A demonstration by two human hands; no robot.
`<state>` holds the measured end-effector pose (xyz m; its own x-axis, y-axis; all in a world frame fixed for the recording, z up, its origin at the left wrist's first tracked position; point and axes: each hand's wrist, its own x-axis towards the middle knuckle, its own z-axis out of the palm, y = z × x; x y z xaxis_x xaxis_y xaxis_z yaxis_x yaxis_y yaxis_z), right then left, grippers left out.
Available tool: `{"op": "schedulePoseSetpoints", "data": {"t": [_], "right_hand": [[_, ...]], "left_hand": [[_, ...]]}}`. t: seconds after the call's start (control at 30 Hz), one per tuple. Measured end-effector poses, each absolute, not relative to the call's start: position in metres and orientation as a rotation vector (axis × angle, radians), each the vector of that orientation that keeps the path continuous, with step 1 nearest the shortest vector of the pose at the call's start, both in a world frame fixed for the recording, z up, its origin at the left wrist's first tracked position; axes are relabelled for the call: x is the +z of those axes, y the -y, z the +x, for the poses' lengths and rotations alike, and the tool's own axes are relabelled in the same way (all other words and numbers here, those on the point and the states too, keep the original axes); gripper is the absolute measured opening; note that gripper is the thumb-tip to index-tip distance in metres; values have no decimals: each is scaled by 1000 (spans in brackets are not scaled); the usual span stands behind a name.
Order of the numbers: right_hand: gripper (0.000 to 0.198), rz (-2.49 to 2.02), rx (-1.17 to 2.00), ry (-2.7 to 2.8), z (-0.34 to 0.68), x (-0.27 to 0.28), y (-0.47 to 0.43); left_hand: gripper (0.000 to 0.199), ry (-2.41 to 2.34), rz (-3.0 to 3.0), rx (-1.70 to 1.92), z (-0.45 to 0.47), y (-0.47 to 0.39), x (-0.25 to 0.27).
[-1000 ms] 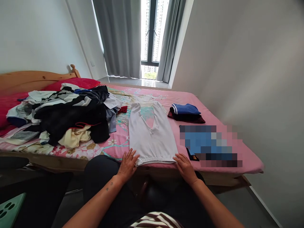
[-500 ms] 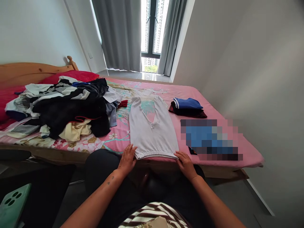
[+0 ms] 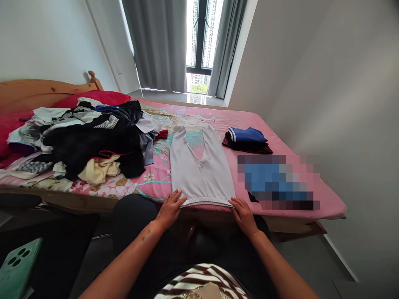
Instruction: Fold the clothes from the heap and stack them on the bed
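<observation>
Light grey pants (image 3: 202, 178) with a gathered elastic waistband lie flat on the bed. The waistband is at the bed's near edge and the two legs point away towards the window. My left hand (image 3: 171, 207) is closed on the left corner of the waistband, its fingers over the cloth. At the right corner, my right hand (image 3: 243, 214) pinches the waistband between fingers and thumb. The undersides of both hands are hidden.
A big loose heap of clothes (image 3: 93, 137) covers the bed's left side. On the right sit a folded stack topped with blue cloth (image 3: 247, 135) and a pixelated blue item (image 3: 264, 178). A green phone (image 3: 18, 265) lies at the lower left.
My left hand has shifted slightly right and its fingers reach further over the waistband corner. My right hand and the pants stay almost where they were.
</observation>
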<state>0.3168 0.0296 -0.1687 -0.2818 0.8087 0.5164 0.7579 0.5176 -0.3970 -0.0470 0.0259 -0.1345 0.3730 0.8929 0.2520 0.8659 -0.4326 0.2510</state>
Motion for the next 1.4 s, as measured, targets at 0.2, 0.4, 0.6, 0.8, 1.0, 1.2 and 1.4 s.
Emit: {"op": "schedulePoseSetpoints", "data": {"t": [0.2,0.4,0.6,0.8,1.0,1.2,1.4], "right_hand": [[31,-1289,101,2076,315,-166,-28],[34,-1306,81,2059,313,-161,-28],[27,-1291,120,2104,317,-148,-29],[16,-1164,312,2169,314,-104,7],[24,-1287,835,1948,304,-47,-9],[37,-1419,1073,1447,274,-29,-97],[32,-1236,916,1457,193,-58,-63]], "left_hand": [[57,-1652,2525,575,-45,-24,-134],[61,-1606,2543,614,-42,-31,-133],[33,-1456,2550,683,-49,-35,-125],[27,-1189,2498,731,-67,-3,-86],[27,-1261,1975,740,-79,-14,-30],[42,-1395,1330,837,-50,-92,-1],[38,-1415,1445,1134,20,-58,-35]]}}
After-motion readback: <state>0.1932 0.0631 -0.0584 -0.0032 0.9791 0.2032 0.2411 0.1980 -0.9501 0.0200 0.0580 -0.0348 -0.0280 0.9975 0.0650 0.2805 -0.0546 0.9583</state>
